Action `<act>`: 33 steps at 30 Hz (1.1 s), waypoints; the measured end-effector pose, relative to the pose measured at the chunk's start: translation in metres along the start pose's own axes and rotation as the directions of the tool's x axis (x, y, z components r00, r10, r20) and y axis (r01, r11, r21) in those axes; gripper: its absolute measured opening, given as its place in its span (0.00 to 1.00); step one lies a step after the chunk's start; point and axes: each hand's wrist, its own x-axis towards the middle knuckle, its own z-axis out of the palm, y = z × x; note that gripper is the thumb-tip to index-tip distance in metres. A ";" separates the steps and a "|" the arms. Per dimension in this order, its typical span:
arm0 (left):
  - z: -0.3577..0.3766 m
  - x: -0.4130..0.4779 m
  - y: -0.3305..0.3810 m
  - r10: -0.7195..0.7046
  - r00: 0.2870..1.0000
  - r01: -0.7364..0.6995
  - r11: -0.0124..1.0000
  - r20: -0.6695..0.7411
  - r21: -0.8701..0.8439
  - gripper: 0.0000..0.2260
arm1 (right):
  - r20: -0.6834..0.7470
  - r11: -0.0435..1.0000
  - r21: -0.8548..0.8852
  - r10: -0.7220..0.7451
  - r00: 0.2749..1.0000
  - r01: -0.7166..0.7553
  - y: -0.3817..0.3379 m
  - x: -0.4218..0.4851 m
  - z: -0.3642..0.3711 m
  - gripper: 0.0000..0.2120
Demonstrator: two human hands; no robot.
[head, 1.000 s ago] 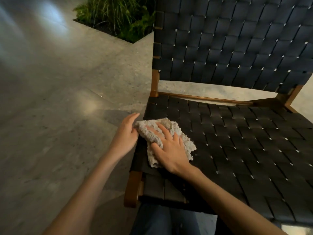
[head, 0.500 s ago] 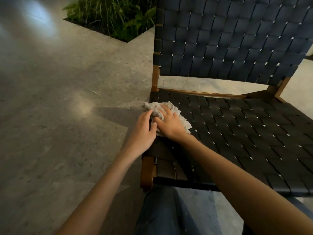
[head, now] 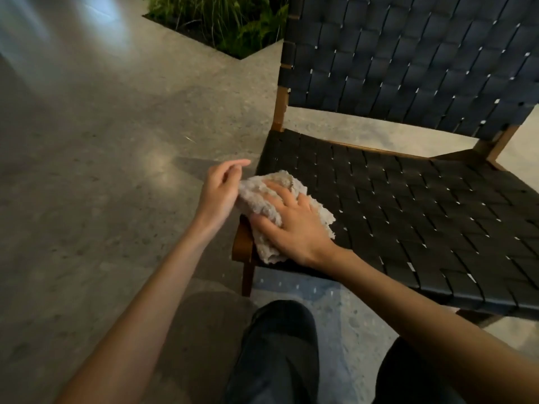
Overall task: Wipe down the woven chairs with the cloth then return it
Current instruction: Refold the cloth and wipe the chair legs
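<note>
At the front left corner of the black woven wooden-framed chair [head: 408, 214], a crumpled off-white cloth [head: 256, 199] lies beneath the right hand [head: 294, 225], fingers spread flat, pressing. Left hand [head: 218, 193] just beside it, fingers loosely curled, grasping nothing. Grey speckled floor [head: 102, 170]; green plants [head: 233, 21] beyond.

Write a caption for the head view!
Right hand presses the cloth on the chair's front corner, left hand beside it.

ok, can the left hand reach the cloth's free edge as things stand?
Probably yes. The left hand hovers right beside the left edge of the cloth, with nothing between them. The right hand presses only the cloth's middle onto the chair seat, leaving that edge exposed.
</note>
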 end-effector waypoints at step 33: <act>-0.008 -0.059 -0.001 0.361 0.919 -0.389 0.896 0.160 0.213 0.12 | -0.238 0.558 -0.780 -0.684 0.690 0.283 0.013 -0.054 0.049 0.22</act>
